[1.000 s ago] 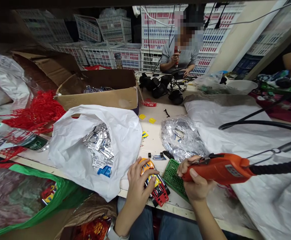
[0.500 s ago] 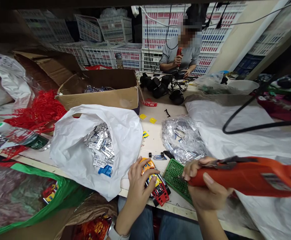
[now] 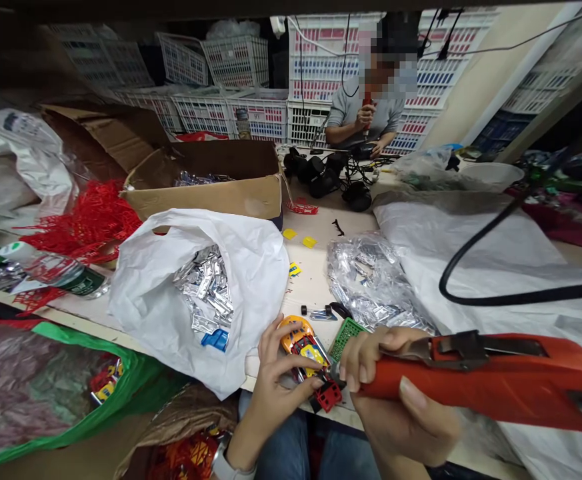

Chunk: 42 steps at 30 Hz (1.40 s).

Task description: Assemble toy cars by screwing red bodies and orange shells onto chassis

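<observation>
A toy car [image 3: 298,327] in orange, yellow and red lies at the table's front edge. My left hand [image 3: 281,377] grips it from the left, thumb and fingers around its body. My right hand [image 3: 395,393] is wrapped round a red-orange electric screwdriver [image 3: 481,380], which lies nearly level and points left. Its tip is by the rear of the car, close to my left thumb; whether it touches a screw I cannot tell. Partly behind my right hand is a green perforated tray [image 3: 347,337] of small screws. An axle with black wheels [image 3: 319,312] lies just beyond the car.
A white bag [image 3: 251,267] of shiny silver parts stands left, with a clear bag [image 3: 365,267] of similar parts to the right. Behind are a cardboard box [image 3: 211,197] and red plastic pieces [image 3: 95,220]. A black cable [image 3: 451,267] loops at right. A co-worker [image 3: 365,113] sits opposite.
My right hand has brought the screwdriver left, from over the green tray to the rear of the toy car. My left hand keeps its hold on the car.
</observation>
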{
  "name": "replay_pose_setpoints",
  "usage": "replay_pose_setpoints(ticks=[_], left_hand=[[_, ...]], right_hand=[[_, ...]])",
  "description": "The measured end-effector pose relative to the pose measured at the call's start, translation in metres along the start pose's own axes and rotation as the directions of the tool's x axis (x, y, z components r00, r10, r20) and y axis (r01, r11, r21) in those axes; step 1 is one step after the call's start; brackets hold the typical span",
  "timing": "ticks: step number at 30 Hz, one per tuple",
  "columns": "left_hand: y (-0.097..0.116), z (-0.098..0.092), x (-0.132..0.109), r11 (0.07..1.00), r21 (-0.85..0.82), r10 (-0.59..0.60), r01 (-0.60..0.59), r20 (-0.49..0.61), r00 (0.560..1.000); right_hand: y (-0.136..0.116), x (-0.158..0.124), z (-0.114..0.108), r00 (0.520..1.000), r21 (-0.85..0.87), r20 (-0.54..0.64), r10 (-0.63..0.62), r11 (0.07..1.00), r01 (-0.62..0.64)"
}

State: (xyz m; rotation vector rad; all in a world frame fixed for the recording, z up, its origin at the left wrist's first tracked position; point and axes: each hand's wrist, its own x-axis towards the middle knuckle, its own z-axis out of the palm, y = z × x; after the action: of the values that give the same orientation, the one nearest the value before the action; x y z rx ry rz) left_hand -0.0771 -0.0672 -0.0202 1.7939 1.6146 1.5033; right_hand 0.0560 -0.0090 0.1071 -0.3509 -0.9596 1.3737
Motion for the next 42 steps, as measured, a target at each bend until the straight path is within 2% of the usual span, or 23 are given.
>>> replay_pose_setpoints(ticks=[15, 29, 33, 42], left_hand=[[0.0046, -0.0008, 0.001, 1.0, 0.006, -0.007, 0.007, -0.003, 1.0], [0.0058, 0.0001, 0.0016, 0.993, 0.088, 0.082, -0.078, -0.052, 0.995], [0.0052, -0.0021, 0.0016, 0.988, 0.106, 0.12, -0.117, -0.021, 0.993], [0.0042, -0.0038, -0.0023, 0.987, 0.112, 0.114, -0.118, 0.042, 0.993]], right_hand=[[-0.0005, -0.0014, -0.0039, 0.997, -0.078, -0.077, -0.007, 0.997, 0.001], [0.0001, 0.0027, -0.0069, 0.998, -0.089, 0.048, 0.033, 0.996, -0.029], [0.0012, 0.0031, -0.0076, 0.993, -0.075, 0.085, 0.075, 0.995, -0.069], [0.0044, -0.0008, -0.0099, 0.996, -0.042, 0.052, 0.066, 0.997, -0.064]])
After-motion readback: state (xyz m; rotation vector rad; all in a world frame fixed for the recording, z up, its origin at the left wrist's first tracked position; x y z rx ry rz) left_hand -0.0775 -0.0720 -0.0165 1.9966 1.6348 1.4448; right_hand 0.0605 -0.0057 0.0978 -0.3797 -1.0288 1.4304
